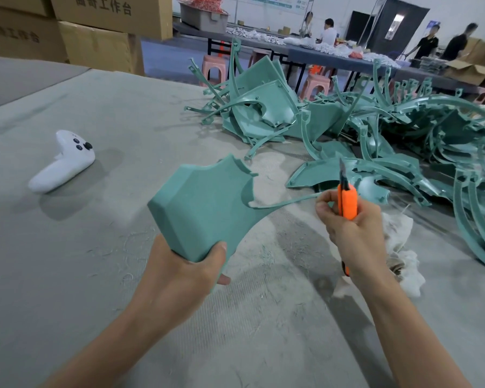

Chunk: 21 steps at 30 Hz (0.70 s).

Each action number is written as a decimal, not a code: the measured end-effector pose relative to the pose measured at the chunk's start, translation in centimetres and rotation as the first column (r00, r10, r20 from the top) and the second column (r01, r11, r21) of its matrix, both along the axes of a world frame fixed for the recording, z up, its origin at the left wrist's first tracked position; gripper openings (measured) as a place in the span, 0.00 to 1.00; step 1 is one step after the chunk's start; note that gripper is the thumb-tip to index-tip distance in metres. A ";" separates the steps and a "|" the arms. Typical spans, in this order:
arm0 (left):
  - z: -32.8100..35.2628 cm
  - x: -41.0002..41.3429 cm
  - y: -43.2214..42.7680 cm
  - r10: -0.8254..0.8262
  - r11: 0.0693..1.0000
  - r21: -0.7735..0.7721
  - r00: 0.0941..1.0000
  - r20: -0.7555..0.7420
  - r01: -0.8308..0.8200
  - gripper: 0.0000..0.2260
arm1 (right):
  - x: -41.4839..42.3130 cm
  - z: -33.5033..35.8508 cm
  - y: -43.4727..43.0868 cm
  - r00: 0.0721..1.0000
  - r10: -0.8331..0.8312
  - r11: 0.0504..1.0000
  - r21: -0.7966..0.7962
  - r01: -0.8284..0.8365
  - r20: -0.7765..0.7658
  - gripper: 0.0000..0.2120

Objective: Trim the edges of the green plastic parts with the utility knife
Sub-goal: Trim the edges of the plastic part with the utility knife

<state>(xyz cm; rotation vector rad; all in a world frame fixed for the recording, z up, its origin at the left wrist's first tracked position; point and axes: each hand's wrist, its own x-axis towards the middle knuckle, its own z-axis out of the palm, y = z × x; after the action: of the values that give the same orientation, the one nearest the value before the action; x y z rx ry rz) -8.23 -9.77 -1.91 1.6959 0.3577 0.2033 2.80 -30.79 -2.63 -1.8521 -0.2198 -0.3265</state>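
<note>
My left hand (185,264) gripped the green part (205,208); my right hand (350,225) wrapped the utility knife (347,201), fingertips (324,204) pinching its thin strip (286,203). Best kept taut, blade away.

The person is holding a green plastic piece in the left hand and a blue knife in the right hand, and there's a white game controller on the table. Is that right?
Almost. The knife is orange, not blue. The head view shows the right hand gripping an orange utility knife with its blade pointing up. The rest holds: the left hand holds the green plastic piece, and the white controller lies on the table.
</note>
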 end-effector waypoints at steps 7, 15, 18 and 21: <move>-0.2 0.3 0.1 0.000 0.998 -0.057 1.000 0.010 0.000 0.08 | -0.3 0.1 0.5 0.996 0.021 0.997 -0.068 -0.027 -0.086 0.13; 0.0 0.1 -0.3 -0.045 0.998 -0.040 0.999 0.002 0.045 0.11 | -2.0 0.3 2.8 0.966 0.217 0.969 0.148 -0.196 -0.143 0.02; 0.2 -0.1 -0.7 -0.081 0.997 -0.002 0.997 -0.019 0.081 0.09 | -2.3 0.2 3.5 0.943 0.288 0.951 0.164 -0.261 -0.170 0.06; 0.4 -0.2 -0.9 -0.084 0.996 0.009 0.996 -0.022 0.085 0.09 | -2.6 0.1 4.0 0.956 0.245 0.963 0.156 -0.221 -0.160 0.04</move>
<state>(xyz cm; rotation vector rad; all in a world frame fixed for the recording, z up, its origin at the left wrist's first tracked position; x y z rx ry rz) -8.42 -10.67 -1.51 1.7205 0.3009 0.1244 0.18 -26.83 -2.50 -1.6878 -0.2836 -0.0106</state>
